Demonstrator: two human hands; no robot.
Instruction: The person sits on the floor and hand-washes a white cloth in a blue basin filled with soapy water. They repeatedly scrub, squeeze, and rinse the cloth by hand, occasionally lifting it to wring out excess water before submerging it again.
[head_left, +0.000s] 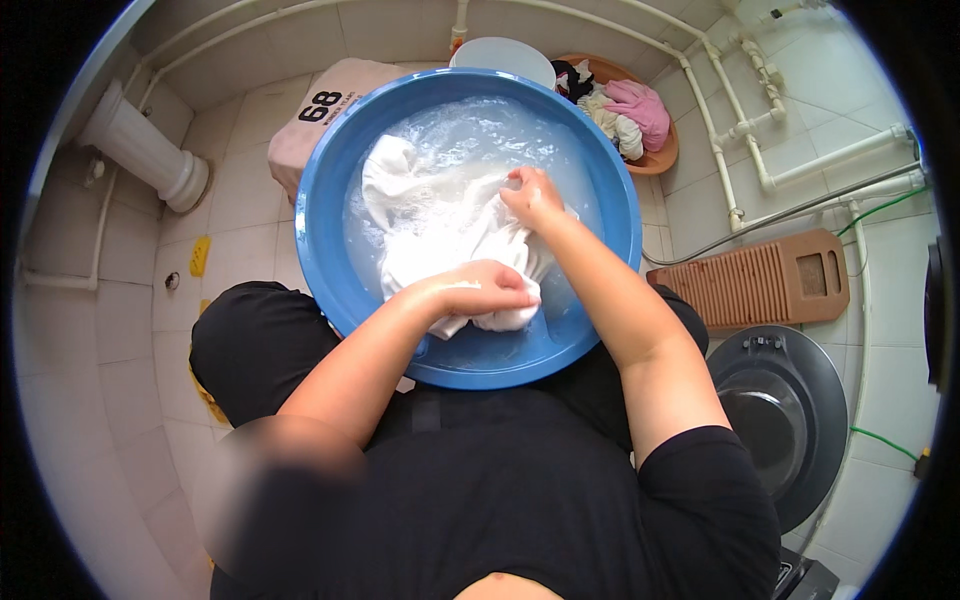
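Observation:
A large blue basin (318, 250) of cloudy, sudsy water sits in front of my lap. In it lies a wet white cloth (430, 215), bunched and partly under the water; its shape does not show what garment it is. My left hand (483, 290) is closed on the near edge of the cloth, fingers curled over a gathered fold. Farther off and to the right, my right hand (533, 197) pinches the cloth's right side with thumb and fingers. Both forearms are bare and reach over the basin's near rim.
Behind the basin stand a pink cloth-covered object (345, 90), a round white lid or bucket (505, 60) and an orange-brown tub (660, 160) of clothes. At right are a brown washboard (740, 280), a dark grey basin (780, 420) and white pipes (750, 160). A white pedestal (150, 150) stands left.

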